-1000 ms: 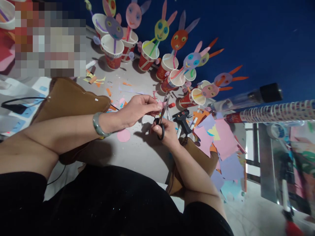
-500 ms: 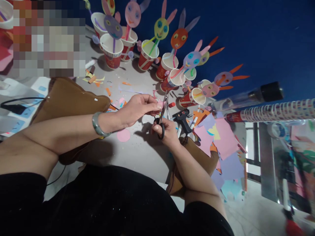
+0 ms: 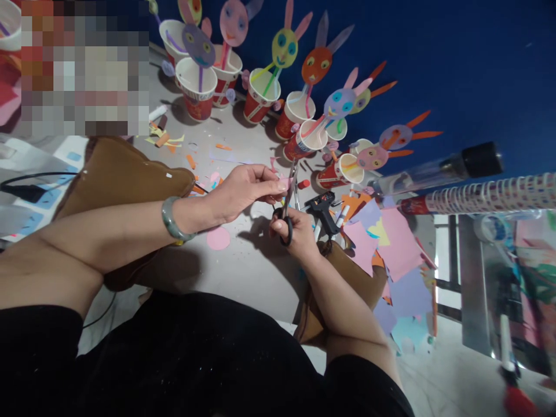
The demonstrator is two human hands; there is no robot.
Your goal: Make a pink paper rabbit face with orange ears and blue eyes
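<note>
My left hand (image 3: 243,192), with a bangle on its wrist, pinches a small piece of pink paper (image 3: 284,184) between thumb and fingers. My right hand (image 3: 297,231) is closed round the black handles of a pair of scissors (image 3: 290,194). The blades point away from me and lie at the edge of the pink piece. Below my left hand a pink paper circle (image 3: 218,238) rests flat on the table (image 3: 243,278). Just right of the scissors lies a black glue gun (image 3: 324,209).
Red paper cups (image 3: 262,104) with paper rabbit heads on straws line the blue partition (image 3: 434,52). Coloured paper sheets (image 3: 397,243) pile up at the right, beside a long stack of cups (image 3: 486,196). Paper scraps (image 3: 167,139) litter the left. Brown cushions (image 3: 125,179) flank the table.
The hands and scissors have barely moved. The pink piece at the blades looks slightly shifted in the left fingers.
</note>
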